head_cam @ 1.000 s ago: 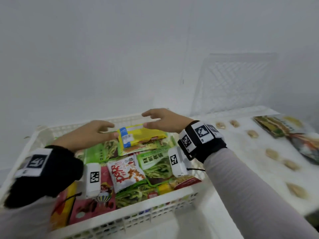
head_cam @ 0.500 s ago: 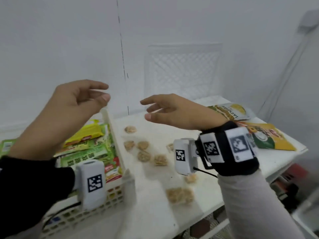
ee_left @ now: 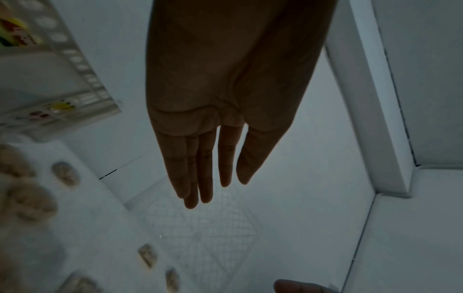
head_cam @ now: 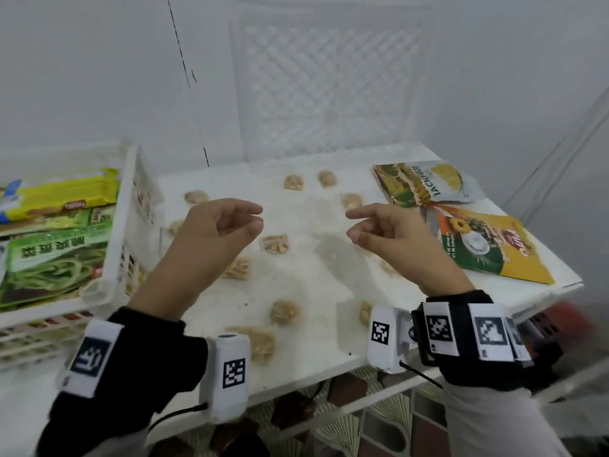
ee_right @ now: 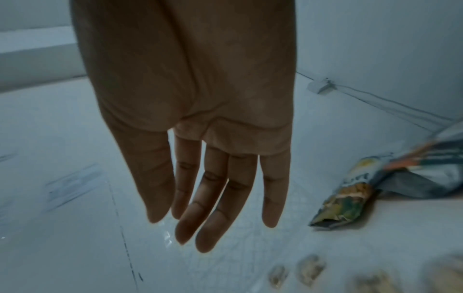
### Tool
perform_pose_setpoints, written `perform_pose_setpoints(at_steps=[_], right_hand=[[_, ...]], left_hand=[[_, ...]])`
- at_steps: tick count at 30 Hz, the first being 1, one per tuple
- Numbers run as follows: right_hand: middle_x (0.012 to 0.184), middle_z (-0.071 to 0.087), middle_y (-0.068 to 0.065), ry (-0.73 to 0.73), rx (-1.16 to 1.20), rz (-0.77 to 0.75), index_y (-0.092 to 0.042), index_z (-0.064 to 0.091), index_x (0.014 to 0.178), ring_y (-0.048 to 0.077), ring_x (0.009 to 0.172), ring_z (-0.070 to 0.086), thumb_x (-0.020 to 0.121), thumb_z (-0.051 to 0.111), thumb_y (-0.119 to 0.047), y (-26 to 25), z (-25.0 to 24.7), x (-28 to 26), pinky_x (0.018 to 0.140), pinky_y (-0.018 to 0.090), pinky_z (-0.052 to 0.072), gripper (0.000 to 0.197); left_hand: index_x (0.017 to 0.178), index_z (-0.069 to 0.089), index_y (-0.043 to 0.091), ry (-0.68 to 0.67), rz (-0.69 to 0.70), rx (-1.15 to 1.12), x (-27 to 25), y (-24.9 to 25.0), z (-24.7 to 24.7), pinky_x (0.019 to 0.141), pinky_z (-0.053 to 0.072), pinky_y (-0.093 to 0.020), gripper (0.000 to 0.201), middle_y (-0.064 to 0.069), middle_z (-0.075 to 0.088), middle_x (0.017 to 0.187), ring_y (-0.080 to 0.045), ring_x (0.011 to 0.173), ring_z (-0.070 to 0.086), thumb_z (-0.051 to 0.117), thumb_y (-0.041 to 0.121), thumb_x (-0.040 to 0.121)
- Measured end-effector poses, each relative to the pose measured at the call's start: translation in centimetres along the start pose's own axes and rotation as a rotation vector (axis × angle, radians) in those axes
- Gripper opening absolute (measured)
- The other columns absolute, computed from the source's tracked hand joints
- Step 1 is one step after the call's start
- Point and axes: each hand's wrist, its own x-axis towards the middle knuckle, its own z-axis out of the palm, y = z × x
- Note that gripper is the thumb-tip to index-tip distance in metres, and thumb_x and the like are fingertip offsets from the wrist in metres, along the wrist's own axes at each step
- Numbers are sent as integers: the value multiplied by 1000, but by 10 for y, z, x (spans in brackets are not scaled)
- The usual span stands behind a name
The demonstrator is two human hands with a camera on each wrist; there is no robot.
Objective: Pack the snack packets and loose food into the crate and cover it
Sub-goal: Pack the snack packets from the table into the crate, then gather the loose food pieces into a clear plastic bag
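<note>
White plastic lattice forms the crate (head_cam: 125,225), which sits at the left end of the white table (head_cam: 313,291) and is already filled with snack packets: a yellow packet (head_cam: 62,192) lies at the far side, and a green packet (head_cam: 52,258) printed with long green beans lies nearer the camera. On the bare table surface to the right of the crate, loose food pieces (head_cam: 275,244), small pale-brown clusters in clear wrap, are scattered well apart from one another. At the table's far right end a jackfruit packet (head_cam: 425,184) lies flat, and just in front of it, overlapping its near edge, a yellow and orange packet (head_cam: 491,249) reaches to the table's right edge. A white lattice lid (head_cam: 329,80) leans upright against the wall behind the table. The left hand (head_cam: 211,239) hovers above the loose pieces near the crate, fingers relaxed and holding nothing; the left wrist view shows its fingers (ee_left: 200,168) extended and empty. The right hand (head_cam: 392,240) hovers beside it toward the packets, likewise slack and empty, its fingers (ee_right: 215,190) loosely spread.
</note>
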Motion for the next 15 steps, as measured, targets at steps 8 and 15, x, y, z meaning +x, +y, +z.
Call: perform_pose_setpoints(at_steps=[8, 15], right_hand=[[84, 70, 9, 38, -63, 99, -24, 65, 100, 22, 83, 64, 86, 65, -10, 44, -9, 39, 84, 34, 50, 20], [80, 67, -4, 70, -214, 120, -21, 65, 108, 11, 83, 64, 90, 60, -14, 62, -38, 64, 80, 20, 48, 20]], left_hand=[[100, 66, 24, -54, -88, 54, 38, -13, 20, 92, 51, -36, 16, -3, 71, 97, -12, 93, 67, 62, 14, 87], [105, 64, 21, -132, -103, 15, 94, -8, 59, 92, 50, -42, 17, -6, 70, 100, -19, 97, 66, 60, 15, 89]])
